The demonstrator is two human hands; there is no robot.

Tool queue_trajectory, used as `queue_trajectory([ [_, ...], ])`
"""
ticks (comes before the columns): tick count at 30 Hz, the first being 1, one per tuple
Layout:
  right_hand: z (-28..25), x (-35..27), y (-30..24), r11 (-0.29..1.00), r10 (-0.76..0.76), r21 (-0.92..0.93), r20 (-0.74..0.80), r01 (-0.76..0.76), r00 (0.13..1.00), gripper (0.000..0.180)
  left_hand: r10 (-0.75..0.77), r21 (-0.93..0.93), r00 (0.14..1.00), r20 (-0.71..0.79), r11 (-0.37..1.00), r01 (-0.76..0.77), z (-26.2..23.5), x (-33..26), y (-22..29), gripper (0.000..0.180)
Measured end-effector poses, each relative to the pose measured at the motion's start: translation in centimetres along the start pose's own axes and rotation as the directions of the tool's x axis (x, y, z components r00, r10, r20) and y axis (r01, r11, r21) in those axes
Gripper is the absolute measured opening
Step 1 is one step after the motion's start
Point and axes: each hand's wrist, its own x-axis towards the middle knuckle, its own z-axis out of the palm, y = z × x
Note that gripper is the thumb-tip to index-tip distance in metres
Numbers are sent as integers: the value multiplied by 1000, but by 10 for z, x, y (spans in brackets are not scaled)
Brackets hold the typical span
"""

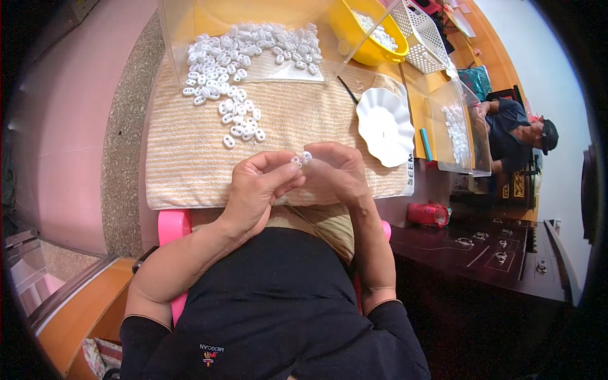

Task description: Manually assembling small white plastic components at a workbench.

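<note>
My left hand (259, 187) pinches a small white plastic piece with holes (296, 163) between thumb and forefinger. Close against it, my right hand (339, 172) grips another small white plastic piece (307, 156) in its fingertips. The two pieces meet or nearly touch over the near part of a striped towel (304, 114). Fingers partly cover both, so I cannot tell whether they are joined. Beyond my left hand lies a loose pile of white oval two-holed pieces (240, 117), trailing from a clear plastic box (294, 75) lying toward the far edge.
A white scalloped dish (385, 126) rests at the right, beside a thin black stick (348, 89). Behind stand a yellow basin (364, 56) and a white perforated basket (421, 38). Farther right, a co-worker (510, 126) sits by a clear bin (472, 166) of white pieces.
</note>
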Motion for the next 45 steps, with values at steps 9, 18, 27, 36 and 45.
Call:
queue_trajectory([
  [9,-4,1,9,997,-78,-7,3,78,997,22,-1,14,1000,-4,1000,1,-1,1,-3,16],
  [18,-6,1,15,995,-91,-45,7,91,996,29,-11,31,1000,-13,999,11,-1,1,-3,16],
  [27,-8,-1,10,970,-117,-210,52,126,992,32,-21,85,1000,-10,996,22,-2,1,-3,18],
  [36,-9,-1,8,992,-73,-98,76,80,994,32,-21,83,1000,-11,996,21,-2,1,-3,18],
  [45,-12,0,12,987,-85,-129,100,97,991,31,-20,93,1000,-14,995,21,-3,1,-4,17],
])
